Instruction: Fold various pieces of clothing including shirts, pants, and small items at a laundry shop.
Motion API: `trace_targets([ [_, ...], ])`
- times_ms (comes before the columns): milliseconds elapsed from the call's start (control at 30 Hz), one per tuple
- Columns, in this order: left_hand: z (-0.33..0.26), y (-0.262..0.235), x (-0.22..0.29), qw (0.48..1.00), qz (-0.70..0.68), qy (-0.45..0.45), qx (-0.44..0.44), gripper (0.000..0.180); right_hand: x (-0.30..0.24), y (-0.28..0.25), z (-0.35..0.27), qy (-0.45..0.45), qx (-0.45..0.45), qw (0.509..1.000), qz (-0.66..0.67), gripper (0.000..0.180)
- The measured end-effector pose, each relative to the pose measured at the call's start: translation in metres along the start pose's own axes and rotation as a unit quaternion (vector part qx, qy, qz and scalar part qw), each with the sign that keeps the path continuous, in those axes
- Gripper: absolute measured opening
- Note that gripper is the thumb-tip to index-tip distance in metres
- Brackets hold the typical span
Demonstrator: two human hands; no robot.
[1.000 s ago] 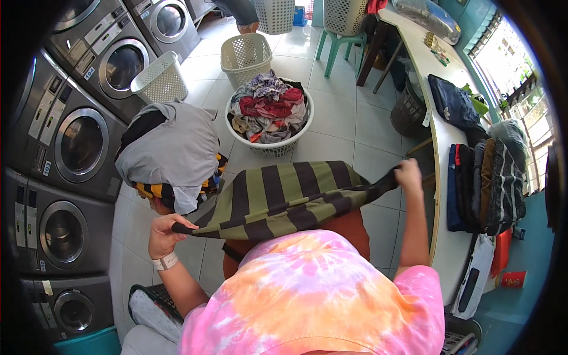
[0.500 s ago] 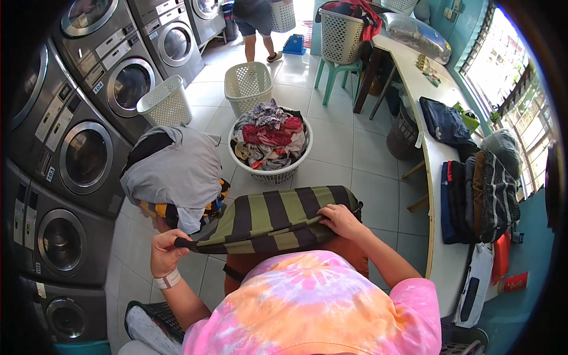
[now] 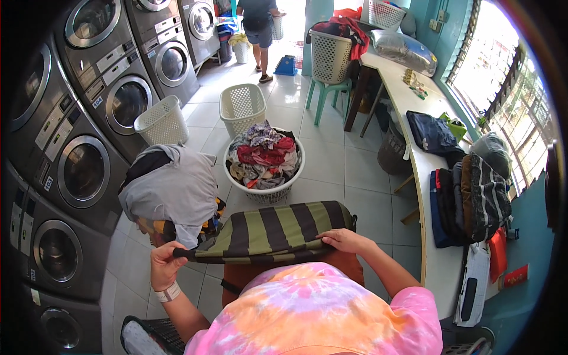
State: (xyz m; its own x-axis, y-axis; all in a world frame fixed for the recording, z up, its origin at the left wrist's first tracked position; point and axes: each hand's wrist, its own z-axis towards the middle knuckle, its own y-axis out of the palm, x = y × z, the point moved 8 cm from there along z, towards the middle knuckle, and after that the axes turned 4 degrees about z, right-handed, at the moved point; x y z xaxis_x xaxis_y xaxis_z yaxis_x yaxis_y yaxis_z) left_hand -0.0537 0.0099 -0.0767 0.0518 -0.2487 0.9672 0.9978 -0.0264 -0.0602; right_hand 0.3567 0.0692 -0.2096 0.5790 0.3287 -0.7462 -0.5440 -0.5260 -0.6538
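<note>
Striped shirt (image 3: 278, 232), green and dark, lies half-folded across the lap between both hands. Left hand (image 3: 164, 265) pinches its left end shut; right hand (image 3: 343, 239) lies flat, fingers spread, on its right edge. Step, as judged: mid-fold. Next move needs one more fold, edges aligned. Full basket (image 3: 264, 161) beyond the hands; folded stack (image 3: 467, 198) right of the right hand.

Bright window (image 3: 503, 77) daylight, dark fisheye rim.

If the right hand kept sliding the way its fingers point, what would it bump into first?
The right hand lies flat on the green-and-black striped cloth, fingers pointing left. Going on, it would probably just meet more of that cloth, then the left hand pinching its far corner. Depth is unclear.
</note>
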Motion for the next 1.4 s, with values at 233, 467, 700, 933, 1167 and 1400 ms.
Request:
trace_targets([
  [233, 0.000, -0.003, 0.009, 0.999, -0.007, 0.023, 0.030, 0.016, -0.006, -0.005, -0.004, 0.000, -0.027, 0.999, -0.021, 0.026],
  [467, 0.002, -0.003, 0.015, 0.997, -0.008, 0.059, 0.047, 0.016, -0.016, 0.021, -0.013, 0.023, -0.144, 0.988, 0.040, 0.021],
  [700, 0.001, -0.004, 0.013, 0.998, -0.010, 0.056, 0.028, 0.016, 0.051, 0.027, -0.037, 0.190, -0.157, 0.959, -0.143, 0.028],
  [933, 0.005, -0.004, 0.011, 0.997, -0.021, 0.066, 0.030, 0.016, 0.035, 0.028, -0.041, 0.179, -0.046, 0.968, -0.172, 0.019],
  [1167, 0.016, 0.002, 0.021, 0.994, 0.015, 0.095, 0.054, 0.019, 0.006, 0.011, -0.040, 0.056, 0.000, 0.997, -0.054, 0.015],
  [1400, 0.034, 0.016, 0.037, 0.991, 0.012, 0.123, 0.056, 0.019, -0.041, 0.020, -0.030, 0.007, 0.014, 0.998, 0.056, 0.021],
])
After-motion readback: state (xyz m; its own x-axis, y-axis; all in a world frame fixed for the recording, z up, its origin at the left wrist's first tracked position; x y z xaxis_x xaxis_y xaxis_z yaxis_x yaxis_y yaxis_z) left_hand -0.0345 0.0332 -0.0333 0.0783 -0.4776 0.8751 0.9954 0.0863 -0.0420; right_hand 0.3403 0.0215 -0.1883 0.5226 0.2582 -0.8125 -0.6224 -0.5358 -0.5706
